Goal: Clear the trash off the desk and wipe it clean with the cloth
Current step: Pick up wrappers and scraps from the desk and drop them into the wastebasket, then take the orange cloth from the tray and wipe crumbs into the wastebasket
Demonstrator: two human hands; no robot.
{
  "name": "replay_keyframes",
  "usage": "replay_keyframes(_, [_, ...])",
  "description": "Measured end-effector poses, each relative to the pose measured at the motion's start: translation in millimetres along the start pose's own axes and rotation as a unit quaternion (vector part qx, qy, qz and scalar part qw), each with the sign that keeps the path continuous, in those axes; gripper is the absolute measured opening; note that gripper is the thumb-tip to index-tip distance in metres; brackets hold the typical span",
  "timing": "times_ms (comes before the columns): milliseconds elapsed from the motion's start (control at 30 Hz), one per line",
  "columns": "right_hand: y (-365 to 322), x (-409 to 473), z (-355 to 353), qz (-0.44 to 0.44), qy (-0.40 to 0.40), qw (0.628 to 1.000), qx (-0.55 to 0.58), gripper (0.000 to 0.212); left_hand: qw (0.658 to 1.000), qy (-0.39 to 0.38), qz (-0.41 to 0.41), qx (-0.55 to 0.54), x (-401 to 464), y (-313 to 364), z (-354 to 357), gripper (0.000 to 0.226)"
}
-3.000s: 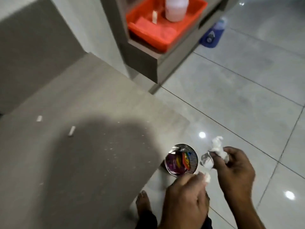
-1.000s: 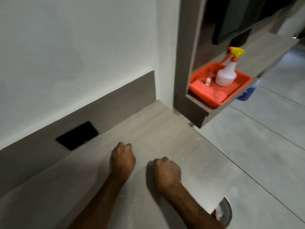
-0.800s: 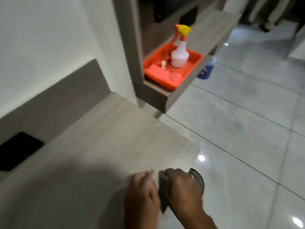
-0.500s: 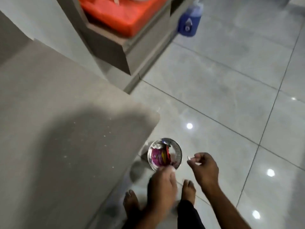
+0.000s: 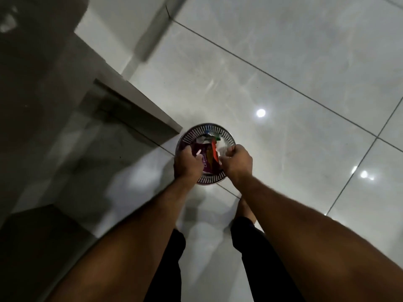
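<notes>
I look straight down at a round metal mesh trash bin (image 5: pixel 229 138) on the floor beside the desk corner (image 5: pixel 139 105). Inside lie a purple wrapper (image 5: pixel 207 160), an orange-red wrapper (image 5: pixel 214 149) and crumpled white paper (image 5: pixel 224 147). Both my hands hover over the bin's opening. My left hand (image 5: pixel 188 163) is over the near left rim, with a small white scrap (image 5: pixel 198 152) at its fingertips. My right hand (image 5: pixel 237 160) is over the right side, fingers curled into a fist, nothing visible in it. The cloth is out of view.
The grey desk top (image 5: pixel 43 94) fills the left, dark and blurred. Glossy white floor tiles (image 5: pixel 283 73) with light reflections spread to the right. My legs in black trousers (image 5: pixel 165 269) and a bare foot (image 5: pixel 244 207) stand just below the bin.
My view has dropped to point straight down at the bin. Both hands have moved from beside the bin to directly over its opening, and the orange tray has left view.
</notes>
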State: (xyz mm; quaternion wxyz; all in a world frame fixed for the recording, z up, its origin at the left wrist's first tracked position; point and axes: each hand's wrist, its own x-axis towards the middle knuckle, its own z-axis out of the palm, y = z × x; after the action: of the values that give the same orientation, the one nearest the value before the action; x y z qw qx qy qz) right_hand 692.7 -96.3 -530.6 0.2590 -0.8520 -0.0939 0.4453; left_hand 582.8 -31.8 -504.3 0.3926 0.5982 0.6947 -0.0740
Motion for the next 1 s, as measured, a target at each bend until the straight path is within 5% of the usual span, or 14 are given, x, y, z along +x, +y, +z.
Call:
replay_keyframes(67, [-1.9,0.9,-5.8,-0.005,0.014,1.0,0.01,0.007,1.0,-0.024,0.001,-0.001,-4.0,3.8,-4.1,0.05])
replay_keyframes(200, [-13.9,-22.5,-35.4,0.069,0.016,0.994,0.088,0.05,0.996,-0.029,0.078,0.032,-44.5,26.4,-35.4,0.059])
replay_keyframes(367, [-63.5,-105.1,-92.7,0.022,-0.014,0.988,0.151,0.01,0.963,0.02,0.27,0.011,-149.8,92.8,-119.3,0.054])
replay_keyframes(567, [-184.5,-200.0,-154.5,-0.096,0.023,0.974,0.203,0.017,0.855,0.243,0.459,-0.015,-190.2,169.3,-282.5,0.053])
replay_keyframes(667, [-288.6,-232.0,-163.3,-0.227,0.034,0.955,0.187,0.021,0.859,0.325,0.397,0.011,-150.5,180.1,-373.9,0.056])
replay_keyframes(800, [-436.4,-244.6,-147.1,-0.418,0.071,0.9,0.105,0.027,0.923,0.304,0.198,0.127,-72.2,163.7,-460.6,0.071])
replay_keyframes(900, [-531.5,-234.1,-120.0,-0.485,0.07,0.871,0.023,0.032,0.935,0.303,0.092,0.159,-31.0,135.0,-482.7,0.082])
replay_keyframes(1000, [-604.9,-203.5,-89.2,-0.517,0.08,0.846,-0.101,0.035,0.927,0.328,0.077,0.164,-11.0,122.0,-479.1,0.092])
